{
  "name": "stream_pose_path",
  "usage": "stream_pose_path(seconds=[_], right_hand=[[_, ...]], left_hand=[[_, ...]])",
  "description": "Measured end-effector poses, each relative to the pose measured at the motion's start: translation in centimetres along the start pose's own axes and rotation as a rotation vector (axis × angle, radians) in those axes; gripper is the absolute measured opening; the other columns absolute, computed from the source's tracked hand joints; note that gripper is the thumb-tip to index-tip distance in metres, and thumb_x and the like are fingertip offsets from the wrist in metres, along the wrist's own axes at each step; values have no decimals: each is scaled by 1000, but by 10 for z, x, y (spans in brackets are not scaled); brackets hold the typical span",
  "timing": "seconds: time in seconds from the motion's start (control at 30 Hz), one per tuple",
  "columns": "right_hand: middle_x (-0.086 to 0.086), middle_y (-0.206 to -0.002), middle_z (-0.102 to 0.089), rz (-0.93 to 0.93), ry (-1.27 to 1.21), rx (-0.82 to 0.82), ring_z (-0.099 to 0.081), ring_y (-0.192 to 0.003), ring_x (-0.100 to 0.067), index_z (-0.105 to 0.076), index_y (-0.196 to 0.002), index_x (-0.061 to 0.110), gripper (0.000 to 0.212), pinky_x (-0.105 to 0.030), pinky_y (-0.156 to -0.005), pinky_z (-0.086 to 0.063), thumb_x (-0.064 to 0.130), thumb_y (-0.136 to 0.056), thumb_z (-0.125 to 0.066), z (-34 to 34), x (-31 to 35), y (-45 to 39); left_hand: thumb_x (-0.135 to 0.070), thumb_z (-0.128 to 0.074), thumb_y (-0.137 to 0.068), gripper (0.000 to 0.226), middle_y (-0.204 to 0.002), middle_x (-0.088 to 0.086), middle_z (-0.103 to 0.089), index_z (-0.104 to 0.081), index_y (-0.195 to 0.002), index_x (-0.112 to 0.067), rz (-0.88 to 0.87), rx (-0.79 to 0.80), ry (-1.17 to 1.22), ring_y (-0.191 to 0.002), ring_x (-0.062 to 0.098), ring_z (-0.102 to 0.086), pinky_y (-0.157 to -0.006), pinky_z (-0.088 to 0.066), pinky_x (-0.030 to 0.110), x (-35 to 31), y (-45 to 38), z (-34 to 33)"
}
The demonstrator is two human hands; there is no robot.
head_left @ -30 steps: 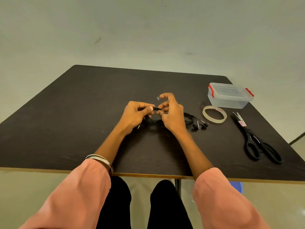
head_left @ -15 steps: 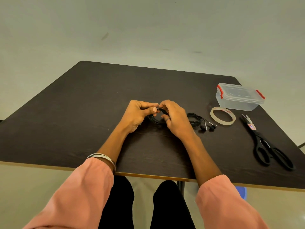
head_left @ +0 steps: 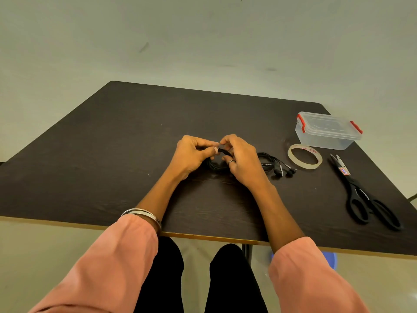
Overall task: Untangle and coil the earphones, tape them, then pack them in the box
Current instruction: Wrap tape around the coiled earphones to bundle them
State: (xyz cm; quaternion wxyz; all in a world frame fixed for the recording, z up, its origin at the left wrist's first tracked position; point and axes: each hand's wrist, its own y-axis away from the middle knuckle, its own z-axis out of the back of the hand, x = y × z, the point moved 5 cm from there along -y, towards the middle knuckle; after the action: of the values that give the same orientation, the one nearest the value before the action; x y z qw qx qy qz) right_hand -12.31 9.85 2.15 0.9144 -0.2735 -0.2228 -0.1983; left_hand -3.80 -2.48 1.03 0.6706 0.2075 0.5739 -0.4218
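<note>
Left hand (head_left: 191,154): curled fingers with the thumb pressed forward, pinching the black cord bundle at its top.
Right hand (head_left: 241,159): fingers bent inward, gripping the same bundle from the other side; a ring shows on one finger.
Earphones (head_left: 268,163): black, coiled, lying on the surface between and under the two hands; part of the coil trails out to the right of the right hand, with the two earbuds at its end, near the tape roll.
Tape roll (head_left: 304,156): clear, flat on the surface, just right of the earbuds and just in front of the box.
Box (head_left: 328,131): clear plastic with red clips, lid on, at the far right of the surface.
Scissors (head_left: 361,195): black handles, lying closed along the right edge.
Surface (head_left: 112,154): dark wood-grain top with a pale edge.
Sleeves: pink, pushed up both forearms; a metal bangle (head_left: 142,214) on the left wrist.
</note>
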Motion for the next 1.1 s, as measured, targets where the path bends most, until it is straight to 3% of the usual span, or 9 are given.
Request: stream_pose_path(seconds=[0.1, 0.2, 0.33, 0.5, 0.7, 0.9, 1.1], right_hand=[[0, -106, -56, -13, -11, -7, -54, -95, -16, -51, -113, 17, 38, -38, -81, -50, -2, -82, -63, 1, -2, -1], [6, -103, -51, 0, -19, -4, -50, -90, -9, -52, -114, 15, 36, -27, -77, -46, 1, -83, -65, 2, 0, -1], [5, -103, -57, 27, -92, -7, -54, -89, -7, -55, -112, 16, 29, -23, -75, -48, 11, -85, -65, 4, 1, 2], [5, -95, -64, 46, -149, -105, -61, -80, -9, -61, -102, 16, 12, -28, -67, -53, 17, -91, -56, 12, 4, 4], [5, -86, -66, 62, -85, -134, -62, -73, -12, -64, -91, 16, 6, -38, -66, -53, 21, -89, -61, 10, 2, 0], [9, -85, -65, 59, -82, -180, -62, -67, -10, -64, -89, 18, 6, -36, -62, -53, 18, -84, -68, 13, 2, -2], [6, -88, -65, 96, 20, -143, -59, -75, -8, -63, -90, 20, 8, -41, -69, -52, 18, -84, -67, 9, 0, -4]], left_hand=[[-8, -70, -84, 18, -74, 4, -73, -75, -99, -14, -21, -18, -51, -70, 12, -68, -80, -57, 28, -4, 2, -2], [-7, -69, -84, 19, -78, 2, -74, -75, -101, -13, -26, -26, -72, -68, 9, -68, -76, -56, 23, -5, 2, -2], [-6, -68, -85, 20, -83, 3, -74, -73, -104, -10, -25, -17, -74, -69, 8, -68, -74, -55, 19, -4, 1, -2], [-6, -67, -86, 23, -88, 4, -74, -71, -108, -9, -35, 15, -71, -76, 11, -70, -83, -56, 26, -2, 0, -2], [-5, -66, -86, 25, -86, 10, -74, -69, -110, -7, -23, 35, -31, -85, 13, -70, -93, -53, 33, -1, 1, 0], [-3, -67, -85, 27, -90, 10, -74, -68, -112, -5, -7, 53, -10, -83, 10, -69, -93, -53, 33, -1, 1, -1], [-3, -67, -85, 27, -83, 1, -73, -70, -111, -6, -17, 76, -19, -79, 8, -68, -91, -54, 29, -3, 2, -3]])
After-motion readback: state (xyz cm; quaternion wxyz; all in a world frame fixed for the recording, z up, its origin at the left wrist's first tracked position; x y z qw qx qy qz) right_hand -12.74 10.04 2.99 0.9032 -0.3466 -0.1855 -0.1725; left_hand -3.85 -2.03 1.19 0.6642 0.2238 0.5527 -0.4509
